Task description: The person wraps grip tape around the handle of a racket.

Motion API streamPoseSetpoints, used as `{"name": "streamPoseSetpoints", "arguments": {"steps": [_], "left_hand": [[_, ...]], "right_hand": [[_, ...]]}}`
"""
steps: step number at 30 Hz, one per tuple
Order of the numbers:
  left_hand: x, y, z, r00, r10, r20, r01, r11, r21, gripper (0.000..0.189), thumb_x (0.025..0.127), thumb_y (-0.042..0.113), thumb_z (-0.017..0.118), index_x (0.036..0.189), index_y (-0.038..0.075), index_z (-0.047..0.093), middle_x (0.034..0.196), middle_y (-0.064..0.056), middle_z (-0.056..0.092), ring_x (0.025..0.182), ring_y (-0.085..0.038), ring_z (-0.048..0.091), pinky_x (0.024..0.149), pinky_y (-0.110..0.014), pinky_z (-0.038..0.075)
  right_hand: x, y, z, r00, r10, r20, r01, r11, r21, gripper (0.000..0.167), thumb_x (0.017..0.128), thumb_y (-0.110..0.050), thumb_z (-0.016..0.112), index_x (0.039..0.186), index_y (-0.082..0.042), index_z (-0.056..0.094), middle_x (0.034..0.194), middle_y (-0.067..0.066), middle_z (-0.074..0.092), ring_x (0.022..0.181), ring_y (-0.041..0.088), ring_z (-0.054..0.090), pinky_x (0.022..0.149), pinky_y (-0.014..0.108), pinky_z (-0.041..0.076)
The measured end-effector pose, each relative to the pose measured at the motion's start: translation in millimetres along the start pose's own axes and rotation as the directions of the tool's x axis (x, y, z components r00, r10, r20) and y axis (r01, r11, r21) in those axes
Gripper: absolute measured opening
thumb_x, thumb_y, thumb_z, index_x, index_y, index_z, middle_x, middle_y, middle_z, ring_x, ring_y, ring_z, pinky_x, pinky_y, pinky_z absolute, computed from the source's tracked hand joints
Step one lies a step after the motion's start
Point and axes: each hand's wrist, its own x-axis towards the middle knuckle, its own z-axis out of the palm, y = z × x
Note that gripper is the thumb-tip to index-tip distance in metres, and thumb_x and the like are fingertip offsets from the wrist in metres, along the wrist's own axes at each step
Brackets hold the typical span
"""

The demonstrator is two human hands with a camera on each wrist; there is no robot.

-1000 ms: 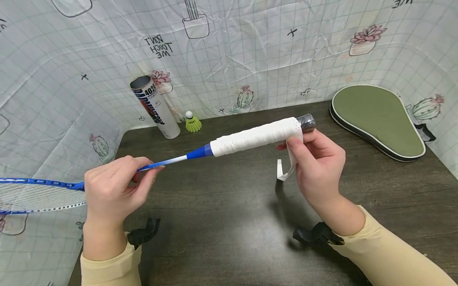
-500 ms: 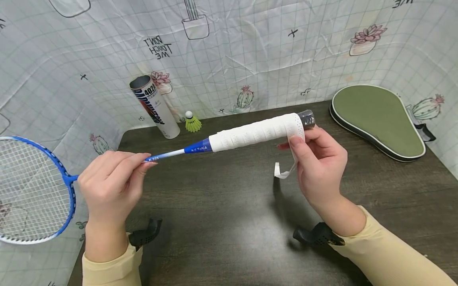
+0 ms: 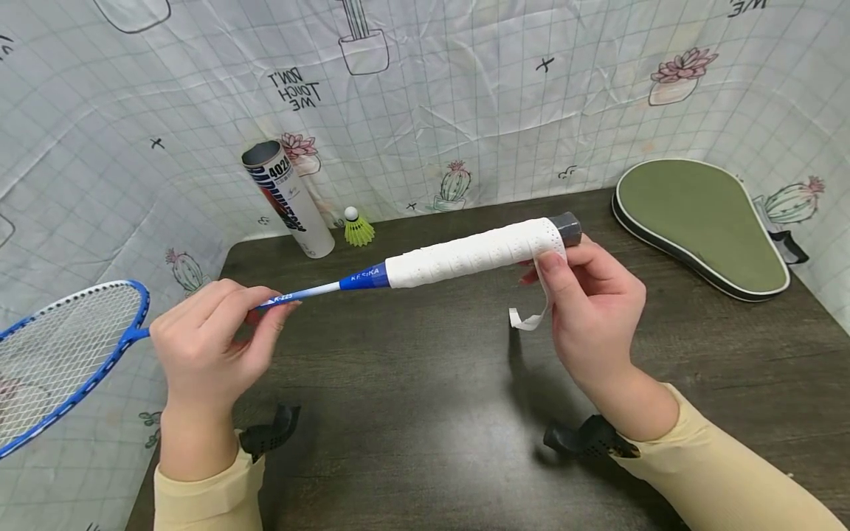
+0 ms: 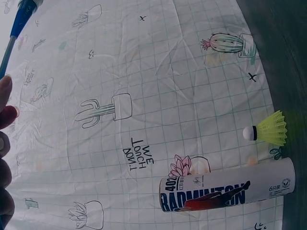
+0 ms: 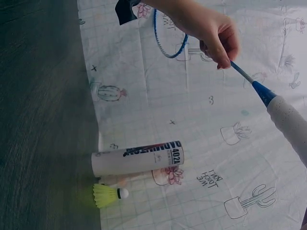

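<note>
A blue and white badminton racket [image 3: 364,279] is held above the dark table, its strung head at the far left. My left hand [image 3: 215,343] pinches the shaft between thumb and fingers. White perforated grip tape [image 3: 474,253] wraps most of the handle in overlapping turns, and the dark butt end [image 3: 568,228] shows bare. Near that end my right hand [image 3: 594,302] pinches the tape strip, whose short loose tail [image 3: 527,322] hangs below the handle. In the right wrist view the left hand [image 5: 211,36] shows on the shaft beside the blue cone; the right hand is out of that view.
A white badminton tube [image 3: 292,203] stands at the back left, with a yellow shuttlecock [image 3: 358,227] beside it. An olive green paddle-shaped case [image 3: 704,225] lies at the back right. A printed cloth [image 3: 498,110] lines the back and sides of the table [image 3: 398,413].
The racket has turned about its long axis: its head went from edge-on to flat, then tilted, and the lettering came into view. The right hand keeps its pinch on the tape.
</note>
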Motion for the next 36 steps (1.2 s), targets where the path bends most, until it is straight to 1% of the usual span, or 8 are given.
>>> {"name": "streamPoseSetpoints", "arguments": {"steps": [6,11,14,18,23,26,30,36], "left_hand": [[-2.6,-0.1,0.1,1.000,0.006,-0.008,-0.006,1.000,0.007,0.044,0.098,0.035,0.073,0.070,0.001,0.072,0.054,-0.006,0.055,0.042,-0.020,0.037,0.041,-0.032,0.024],[-4.1,0.6,-2.2,1.000,0.006,0.008,-0.006,1.000,0.012,0.044,0.098,0.035,0.072,0.070,0.002,0.071,0.053,-0.004,0.051,0.043,-0.018,0.035,0.041,-0.030,0.021],[-4.3,0.3,-3.6,0.999,0.005,0.037,-0.005,1.000,0.001,0.044,0.099,0.035,0.071,0.071,0.001,0.071,0.054,-0.003,0.051,0.044,-0.017,0.035,0.042,-0.029,0.023],[-4.5,0.5,-4.4,0.997,0.003,0.076,-0.002,1.000,-0.011,0.041,0.099,0.033,0.071,0.075,0.000,0.072,0.056,-0.003,0.052,0.046,-0.015,0.037,0.043,-0.028,0.025],[-5.5,1.7,-2.2,0.999,0.004,0.049,-0.001,0.999,-0.046,0.031,0.096,0.025,0.075,0.076,0.001,0.074,0.061,-0.005,0.061,0.046,-0.017,0.043,0.044,-0.028,0.028],[-6.4,0.8,-0.2,1.000,0.005,0.022,-0.003,0.998,-0.065,0.031,0.095,0.026,0.077,0.076,0.001,0.076,0.064,-0.006,0.064,0.046,-0.018,0.044,0.045,-0.026,0.028],[-7.9,-2.4,0.4,1.000,0.015,0.013,-0.014,0.998,-0.060,0.030,0.094,0.027,0.079,0.078,0.002,0.079,0.065,-0.006,0.067,0.046,-0.017,0.045,0.046,-0.024,0.028],[-9.5,-5.0,-0.4,1.000,0.010,0.017,-0.010,1.000,-0.011,0.025,0.092,0.027,0.080,0.084,0.003,0.081,0.073,-0.008,0.073,0.052,-0.025,0.058,0.053,-0.030,0.040]], "right_hand": [[-1.0,2.0,0.3,1.000,0.002,-0.001,-0.002,0.999,-0.046,0.016,0.089,0.015,0.068,0.078,0.022,0.059,0.084,0.016,0.064,0.072,0.027,0.065,0.066,0.033,0.059],[-1.3,2.8,-0.2,0.999,-0.011,0.030,0.011,1.000,-0.006,0.010,0.087,0.019,0.063,0.080,0.024,0.058,0.088,0.017,0.066,0.080,0.029,0.064,0.068,0.035,0.061],[-1.5,2.8,-0.7,0.999,-0.015,0.044,0.015,1.000,0.011,0.008,0.086,0.021,0.060,0.081,0.026,0.058,0.084,0.015,0.064,0.071,0.026,0.063,0.069,0.035,0.061],[-1.2,2.9,-1.5,0.999,-0.019,0.028,0.018,1.000,0.015,0.011,0.086,0.020,0.064,0.079,0.025,0.057,0.074,0.012,0.057,0.053,0.019,0.049,0.067,0.035,0.060],[-1.0,2.1,-2.6,1.000,-0.017,-0.010,0.018,1.000,0.023,0.016,0.086,0.019,0.069,0.077,0.023,0.057,0.075,0.013,0.056,0.044,0.015,0.036,0.064,0.034,0.057],[-0.7,1.9,-2.8,1.000,-0.013,-0.008,0.013,1.000,0.028,0.013,0.086,0.019,0.068,0.078,0.022,0.059,0.078,0.014,0.058,0.048,0.016,0.041,0.064,0.034,0.058],[-1.5,3.0,-2.9,1.000,-0.022,0.017,0.021,0.999,0.049,0.006,0.087,0.020,0.062,0.081,0.022,0.062,0.082,0.016,0.061,0.066,0.023,0.053,0.066,0.037,0.061],[-2.6,3.2,-3.6,1.000,-0.029,0.009,0.029,0.998,0.050,0.004,0.086,0.020,0.062,0.084,0.023,0.061,0.088,0.019,0.063,0.077,0.026,0.059,0.070,0.041,0.062]]}}
